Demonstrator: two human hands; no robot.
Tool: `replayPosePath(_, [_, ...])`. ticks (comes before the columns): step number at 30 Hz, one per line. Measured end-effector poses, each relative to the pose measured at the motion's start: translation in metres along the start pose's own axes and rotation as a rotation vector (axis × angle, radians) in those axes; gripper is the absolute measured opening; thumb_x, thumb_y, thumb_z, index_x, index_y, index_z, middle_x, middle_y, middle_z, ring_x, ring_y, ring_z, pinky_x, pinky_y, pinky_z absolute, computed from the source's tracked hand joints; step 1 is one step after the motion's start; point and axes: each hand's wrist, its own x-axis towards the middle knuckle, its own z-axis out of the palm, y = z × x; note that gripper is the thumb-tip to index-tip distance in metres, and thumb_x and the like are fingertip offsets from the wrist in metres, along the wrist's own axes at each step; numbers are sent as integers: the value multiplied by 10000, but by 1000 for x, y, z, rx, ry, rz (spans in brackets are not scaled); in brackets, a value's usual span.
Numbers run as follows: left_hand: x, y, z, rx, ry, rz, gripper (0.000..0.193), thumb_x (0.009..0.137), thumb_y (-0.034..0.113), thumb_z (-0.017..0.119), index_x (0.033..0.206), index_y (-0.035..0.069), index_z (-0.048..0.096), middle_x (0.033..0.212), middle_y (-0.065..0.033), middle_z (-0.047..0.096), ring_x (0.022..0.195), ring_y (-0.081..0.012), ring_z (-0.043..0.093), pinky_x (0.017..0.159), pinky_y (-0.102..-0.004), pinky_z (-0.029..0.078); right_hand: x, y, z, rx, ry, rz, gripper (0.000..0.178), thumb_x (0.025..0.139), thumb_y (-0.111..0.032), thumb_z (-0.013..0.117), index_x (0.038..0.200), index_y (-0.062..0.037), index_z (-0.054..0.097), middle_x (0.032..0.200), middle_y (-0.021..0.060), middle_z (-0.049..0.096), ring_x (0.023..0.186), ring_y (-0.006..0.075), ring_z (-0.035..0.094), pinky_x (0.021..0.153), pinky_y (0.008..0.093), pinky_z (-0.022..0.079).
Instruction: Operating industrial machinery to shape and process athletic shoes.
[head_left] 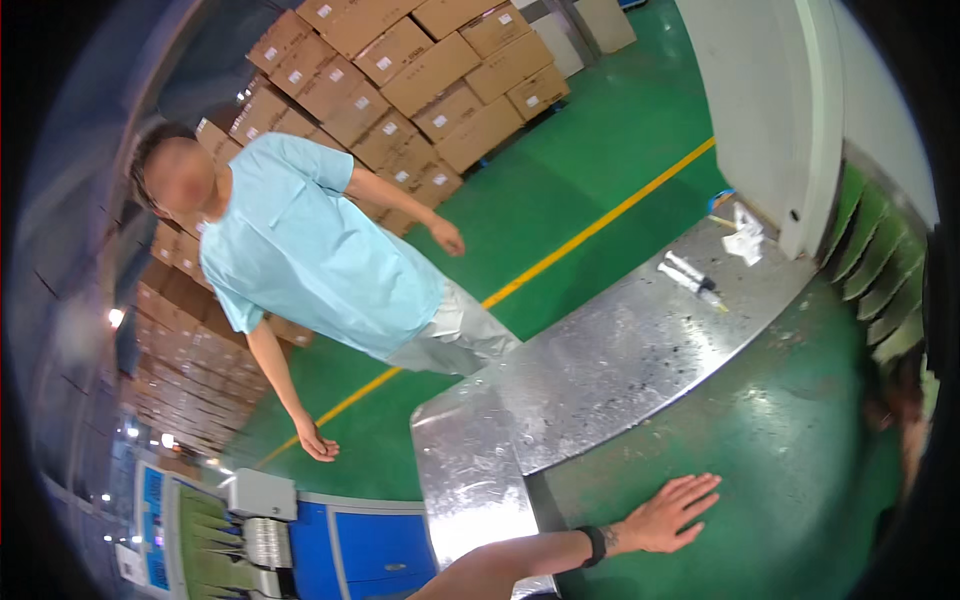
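Note:
My left hand (672, 514) reaches in from the lower edge with a dark band on its wrist. Its fingers are stretched out and somewhat apart, and nothing is in them. It is over a green surface, beside the inner edge of a shiny metal counter (590, 385). Two syringe-like tubes (690, 275) with dark and yellowish parts lie on the counter's far right stretch. Near them rests a crumpled white piece (743, 243), like tissue or thin plastic. At the right rim a blurred skin-toned shape (912, 435) may be my right hand or arm; no fingers can be made out.
Across the counter stands a person in a light blue shirt (315, 245), both arms lowered. Stacked cardboard boxes (430, 85) fill the back. A yellow line (600, 225) crosses the green floor. Blue cabinets (380, 550) stand at lower left, a pale machine housing (765, 110) at right.

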Motion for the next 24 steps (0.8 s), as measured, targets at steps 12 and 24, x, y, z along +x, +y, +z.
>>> replayPosePath(12, [-9, 72, -46, -120, -105, -218, 475, 809, 306, 631, 1178, 13, 567, 1290, -213, 540, 1202, -332, 527, 993, -439, 431, -567, -216, -450, 627, -256, 1093, 374, 903, -234, 634, 1115, 73, 603, 1042, 123, 649, 879, 221, 574, 787, 344, 474])
replayPosePath(24, [-236, 301, -131, -629, -625, 239, 435, 886, 182, 617, 1244, -36, 499, 1149, -175, 640, 1076, -278, 625, 951, -361, 478, -736, -249, -498, 251, -138, 1004, 778, 776, -289, 722, 1351, 79, 349, 1221, 334, 522, 1129, 467, 516, 977, 471, 402])
